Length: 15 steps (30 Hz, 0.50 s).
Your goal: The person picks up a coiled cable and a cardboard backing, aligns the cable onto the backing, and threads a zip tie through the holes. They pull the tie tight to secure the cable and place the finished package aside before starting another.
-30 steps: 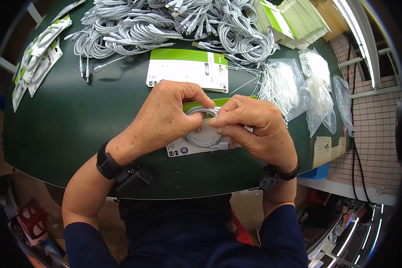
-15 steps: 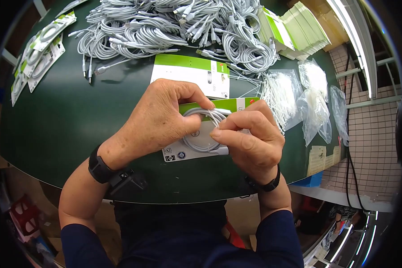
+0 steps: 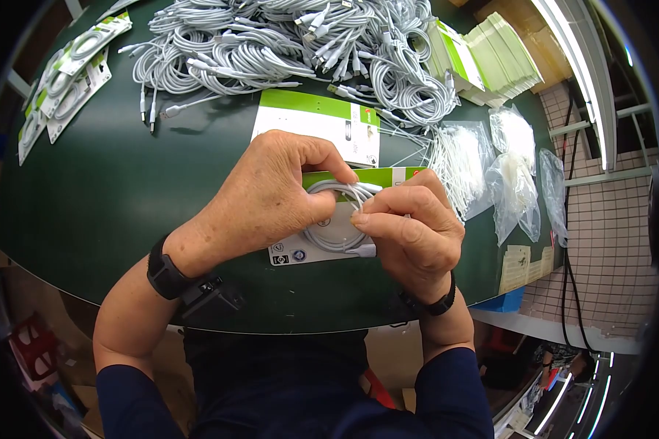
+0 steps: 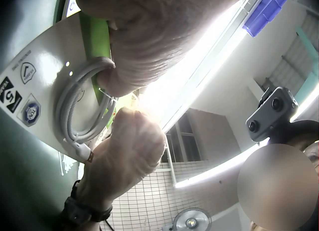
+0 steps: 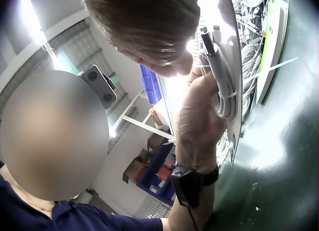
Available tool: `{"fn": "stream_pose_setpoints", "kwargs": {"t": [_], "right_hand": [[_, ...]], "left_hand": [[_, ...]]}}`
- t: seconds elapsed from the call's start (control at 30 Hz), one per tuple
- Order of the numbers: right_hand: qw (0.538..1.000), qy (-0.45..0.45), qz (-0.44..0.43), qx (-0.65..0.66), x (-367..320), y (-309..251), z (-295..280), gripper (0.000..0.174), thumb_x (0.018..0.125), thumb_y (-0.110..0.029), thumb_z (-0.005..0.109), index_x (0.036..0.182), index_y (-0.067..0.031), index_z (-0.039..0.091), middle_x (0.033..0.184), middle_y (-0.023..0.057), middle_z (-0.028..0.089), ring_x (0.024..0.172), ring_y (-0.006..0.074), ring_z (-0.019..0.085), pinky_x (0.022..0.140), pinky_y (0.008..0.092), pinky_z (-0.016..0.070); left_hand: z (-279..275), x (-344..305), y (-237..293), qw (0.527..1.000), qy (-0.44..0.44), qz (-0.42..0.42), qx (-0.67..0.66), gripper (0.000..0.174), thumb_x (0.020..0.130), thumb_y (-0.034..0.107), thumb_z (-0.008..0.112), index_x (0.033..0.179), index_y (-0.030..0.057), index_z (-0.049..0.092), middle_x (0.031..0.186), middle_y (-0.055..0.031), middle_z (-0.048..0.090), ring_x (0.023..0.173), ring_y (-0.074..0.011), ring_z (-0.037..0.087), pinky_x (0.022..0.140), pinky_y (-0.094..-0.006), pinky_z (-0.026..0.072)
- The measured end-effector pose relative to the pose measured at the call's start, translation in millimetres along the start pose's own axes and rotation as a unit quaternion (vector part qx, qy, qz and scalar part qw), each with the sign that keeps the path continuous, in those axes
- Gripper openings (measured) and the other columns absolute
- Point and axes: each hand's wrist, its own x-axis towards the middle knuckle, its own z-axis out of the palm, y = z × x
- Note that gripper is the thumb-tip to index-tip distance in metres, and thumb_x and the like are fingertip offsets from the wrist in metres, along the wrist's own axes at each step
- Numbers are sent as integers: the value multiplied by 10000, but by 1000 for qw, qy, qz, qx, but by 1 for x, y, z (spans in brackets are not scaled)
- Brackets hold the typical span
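Note:
A white and green packaging card is held just above the dark green table, with a coiled white cable lying on it. My left hand grips the card's top left edge and the coil with curled fingers. My right hand pinches the top of the coil against the card between thumb and forefinger. A thin white tie crosses the coil at the pinch.
A stack of blank cards lies just beyond the hands. A large heap of white cables fills the table's far side. Finished packs sit far left, card stacks far right, bags of white ties right.
The card and both hands have shifted a little; the right hand turned inward, its wrist swinging toward the body. Both hands kept their hold on the coil.

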Motion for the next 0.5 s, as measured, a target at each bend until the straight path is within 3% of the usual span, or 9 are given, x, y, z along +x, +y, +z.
{"fn": "stream_pose_setpoints", "kwargs": {"t": [0.17, 0.3, 0.5], "right_hand": [[1000, -4, 4, -1, -1, 3, 2, 307, 740, 52, 867, 961, -151, 801, 922, -2, 736, 764, 178, 588, 629, 287, 465], [1000, 17, -12, 5, 1, 4, 7, 341, 657, 39, 811, 955, -126, 806, 943, -5, 731, 741, 186, 566, 608, 299, 467], [997, -39, -39, -52, 4, 5, 5, 337, 694, 34, 874, 981, -125, 797, 889, 19, 727, 687, 197, 578, 584, 315, 464]], "left_hand": [[1, 0, -3, 1000, 0, 5, 10, 236, 785, -27, 690, 987, -15, 812, 931, -80, 799, 886, -89, 710, 833, -250, 575], [2, 0, -3, 1000, 4, 9, 11, 226, 784, -25, 703, 982, -16, 811, 925, -79, 797, 886, -87, 709, 831, -249, 575], [3, 0, -6, 1000, -11, -5, -2, 200, 809, -12, 720, 991, -11, 803, 926, -57, 788, 885, -73, 697, 820, -250, 571]]}}
